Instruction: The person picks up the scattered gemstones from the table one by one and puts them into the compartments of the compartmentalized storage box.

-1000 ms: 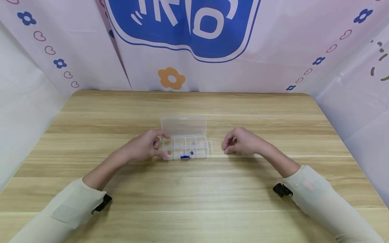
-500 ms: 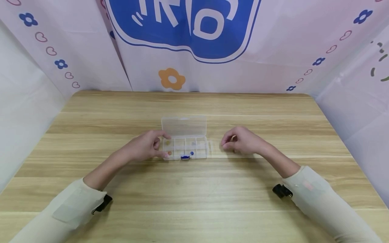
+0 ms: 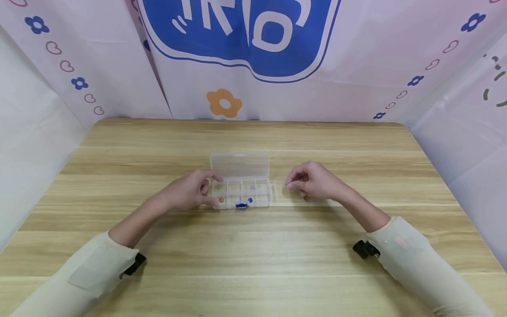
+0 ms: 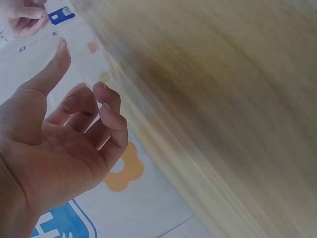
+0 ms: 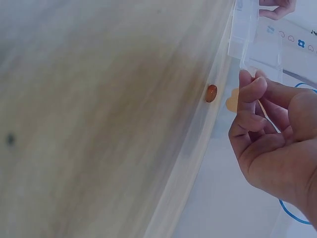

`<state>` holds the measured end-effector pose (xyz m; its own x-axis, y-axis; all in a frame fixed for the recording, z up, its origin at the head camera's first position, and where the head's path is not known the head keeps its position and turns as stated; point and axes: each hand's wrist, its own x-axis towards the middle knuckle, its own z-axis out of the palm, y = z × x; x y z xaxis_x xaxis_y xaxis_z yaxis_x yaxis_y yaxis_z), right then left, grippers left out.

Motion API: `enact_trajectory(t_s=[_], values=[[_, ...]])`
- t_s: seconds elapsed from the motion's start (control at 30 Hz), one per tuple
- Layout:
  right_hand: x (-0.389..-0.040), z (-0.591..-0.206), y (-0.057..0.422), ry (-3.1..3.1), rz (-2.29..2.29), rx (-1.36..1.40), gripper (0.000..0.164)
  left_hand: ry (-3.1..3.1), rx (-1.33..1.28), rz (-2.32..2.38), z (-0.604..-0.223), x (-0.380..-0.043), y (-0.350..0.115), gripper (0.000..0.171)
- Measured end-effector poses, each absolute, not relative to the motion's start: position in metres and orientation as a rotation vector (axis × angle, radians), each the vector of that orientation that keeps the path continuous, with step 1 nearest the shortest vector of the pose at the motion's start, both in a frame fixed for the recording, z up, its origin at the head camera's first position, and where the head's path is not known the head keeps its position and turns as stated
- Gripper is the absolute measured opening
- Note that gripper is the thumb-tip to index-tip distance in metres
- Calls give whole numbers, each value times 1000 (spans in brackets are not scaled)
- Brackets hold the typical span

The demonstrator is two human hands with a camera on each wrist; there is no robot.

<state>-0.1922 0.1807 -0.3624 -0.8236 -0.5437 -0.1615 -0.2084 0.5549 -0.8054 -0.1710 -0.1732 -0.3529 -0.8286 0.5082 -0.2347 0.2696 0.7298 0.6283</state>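
Observation:
My left hand [image 3: 190,189] spans the left end of a clear compartment box [image 3: 234,187], forefinger at the back and thumb at the front, gripping it. The box lid [image 3: 239,164] stands raised behind. Inside lie small orange [image 3: 221,200], blue [image 3: 250,200] and yellowish [image 3: 218,186] pieces in separate compartments. To the right of the box, my right hand [image 3: 313,180] hovers with thumb and forefinger tips together; whether something tiny is between them is hidden. A small amber-brown bead [image 5: 211,93] lies on the table, apart from my right fingertips.
The wood-grain table [image 3: 253,255] extends in front and to both sides. A blue latch [image 3: 241,205] projects from the box front. White printed cloth [image 3: 317,101] hangs behind the table's far edge. Black devices sit at my sleeves.
My right hand has risen slightly and shifted forward and left, uncovering the amber-brown bead. My left hand and the box stay in place.

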Motion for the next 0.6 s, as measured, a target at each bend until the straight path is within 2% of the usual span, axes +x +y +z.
enact_trajectory(t_s=[0.6], values=[[-192, -358, 173, 2378, -1250, -537, 8, 2535, 592, 830, -353, -172, -173, 60]])
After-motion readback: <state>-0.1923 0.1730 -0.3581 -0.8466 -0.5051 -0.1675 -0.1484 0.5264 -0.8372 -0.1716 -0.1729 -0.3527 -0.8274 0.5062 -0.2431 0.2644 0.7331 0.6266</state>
